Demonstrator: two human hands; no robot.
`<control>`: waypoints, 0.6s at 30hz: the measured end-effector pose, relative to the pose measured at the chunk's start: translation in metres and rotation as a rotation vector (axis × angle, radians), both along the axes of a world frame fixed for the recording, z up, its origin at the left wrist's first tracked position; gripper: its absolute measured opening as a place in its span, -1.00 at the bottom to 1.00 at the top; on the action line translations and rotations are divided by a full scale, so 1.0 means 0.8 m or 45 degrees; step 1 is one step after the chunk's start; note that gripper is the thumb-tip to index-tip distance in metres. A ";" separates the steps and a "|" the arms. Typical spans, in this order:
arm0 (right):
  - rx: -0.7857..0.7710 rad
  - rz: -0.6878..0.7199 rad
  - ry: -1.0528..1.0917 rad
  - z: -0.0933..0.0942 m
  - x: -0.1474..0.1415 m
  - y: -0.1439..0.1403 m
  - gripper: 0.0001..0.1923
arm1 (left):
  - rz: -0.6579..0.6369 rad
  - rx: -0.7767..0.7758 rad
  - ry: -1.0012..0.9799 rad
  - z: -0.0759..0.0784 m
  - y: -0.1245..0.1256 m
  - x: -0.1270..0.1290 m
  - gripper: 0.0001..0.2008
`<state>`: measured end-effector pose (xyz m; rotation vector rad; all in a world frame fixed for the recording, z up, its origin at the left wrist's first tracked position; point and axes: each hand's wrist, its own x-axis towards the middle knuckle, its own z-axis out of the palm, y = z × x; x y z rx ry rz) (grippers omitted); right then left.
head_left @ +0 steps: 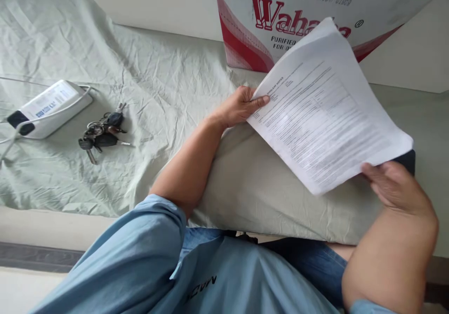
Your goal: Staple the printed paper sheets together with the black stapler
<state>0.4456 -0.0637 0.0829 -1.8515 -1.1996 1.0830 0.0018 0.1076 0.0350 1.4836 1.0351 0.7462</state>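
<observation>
A stack of printed paper sheets (pixel 308 113) is tilted above the cloth-covered surface, its printed side towards me. My left hand (pixel 243 103) pinches its left edge, thumb on top and the other fingers behind. At the lower right edge, my right hand (pixel 394 183) grips the sheets with the thumb in front; its other fingers are partly hidden and slightly blurred. A dark object (pixel 409 160) shows from under the paper's right corner, beside my right hand. Whether that hand touches it, I cannot tell.
Behind the paper stands a red and white cardboard carton (pixel 245 33). To the left, on the wrinkled pale green cloth (pixel 168 80), lie a bunch of keys (pixel 103 134) and a white box-shaped device (pixel 56 106) with a cable. The cloth's front edge is close to my body.
</observation>
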 end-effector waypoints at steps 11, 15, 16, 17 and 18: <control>0.001 0.103 0.287 0.002 -0.044 0.003 -0.16 | -0.589 -0.100 0.167 0.044 -0.014 0.021 -0.61; 0.134 0.014 0.225 -0.029 -0.073 0.016 -0.38 | -0.599 -0.107 0.191 0.041 -0.016 0.025 -0.78; 0.134 -0.028 0.228 -0.035 -0.077 0.018 -0.37 | -0.547 -0.115 0.187 0.040 -0.015 0.026 -0.81; 0.119 -0.062 0.237 -0.041 -0.079 0.019 -0.35 | -0.473 -0.126 0.173 0.038 -0.015 0.026 -0.84; 0.092 -0.085 0.250 -0.044 -0.079 0.020 -0.33 | -0.394 -0.145 0.155 0.036 -0.014 0.027 -0.87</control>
